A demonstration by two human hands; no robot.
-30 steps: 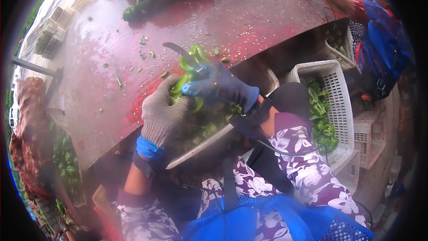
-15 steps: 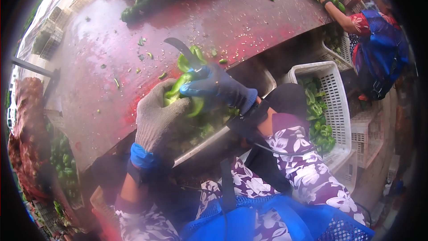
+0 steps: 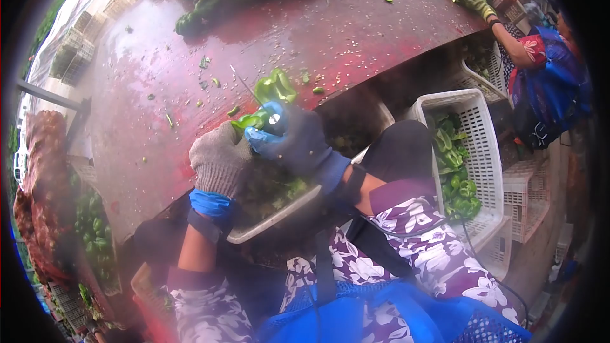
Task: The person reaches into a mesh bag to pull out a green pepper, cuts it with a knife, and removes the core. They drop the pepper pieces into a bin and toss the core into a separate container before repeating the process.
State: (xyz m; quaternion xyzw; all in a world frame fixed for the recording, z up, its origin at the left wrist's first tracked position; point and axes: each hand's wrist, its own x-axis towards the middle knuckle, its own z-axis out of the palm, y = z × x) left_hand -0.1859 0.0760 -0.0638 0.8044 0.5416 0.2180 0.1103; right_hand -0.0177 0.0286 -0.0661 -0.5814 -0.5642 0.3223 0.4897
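Observation:
My left hand point(image 3: 219, 160), in a grey knit glove with a blue band at the wrist, is closed on a green pepper point(image 3: 253, 119). My right hand point(image 3: 297, 143), in a dark glove with blue fingertips, grips a knife point(image 3: 245, 84); its thin blade shows nearly edge-on, pointing up and left. The right fingertips touch the pepper beside the left hand, and both hands hide much of it. Just beyond them, a cut-open pepper piece point(image 3: 277, 85) rests on the red tabletop point(image 3: 159, 89). Under my hands stands a pale tub point(image 3: 279, 217) with green scraps inside.
To the right, a white crate point(image 3: 484, 152) holds cut peppers point(image 3: 459, 194). Whole peppers point(image 3: 210, 9) lie along the far side. A co-worker's gloved hand point(image 3: 475, 1) reaches peppers at upper right. A red mesh sack point(image 3: 46, 197) stands left. Seeds and scraps dot the tabletop.
The knife has turned from broadside to nearly edge-on. My right hand has moved left and down, and less pepper shows between my hands. The co-worker's hand has shifted right.

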